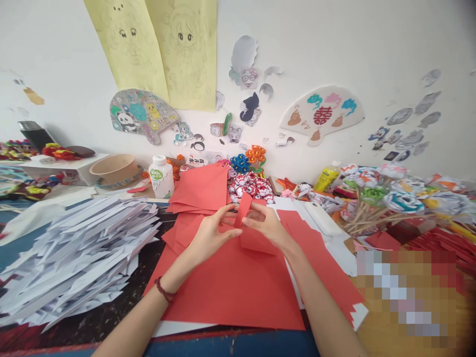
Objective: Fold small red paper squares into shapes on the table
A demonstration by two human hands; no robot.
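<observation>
A narrow folded red paper strip (pixel 244 210) stands nearly upright between my hands. My right hand (pixel 266 223) pinches it, thumb in front and fingers curled behind. From the other side my left hand (pixel 211 229) holds its left edge with the fingertips, which are partly hidden behind the paper; the left thumb points toward the right one. Just below the hands lies a small red paper piece (pixel 258 241). Large red paper sheets (pixel 230 292) spread under both forearms, and a stack of red squares (pixel 201 186) sits behind the left hand.
To the left is a big heap of folded white paper strips (pixel 85 248). A white bottle (pixel 161 177), a round tan container (pixel 115 168) and red-white folded pieces (pixel 251 187) stand near the wall. Paper flowers on sticks (pixel 372 198) and a yellow bottle (pixel 327 176) crowd the right.
</observation>
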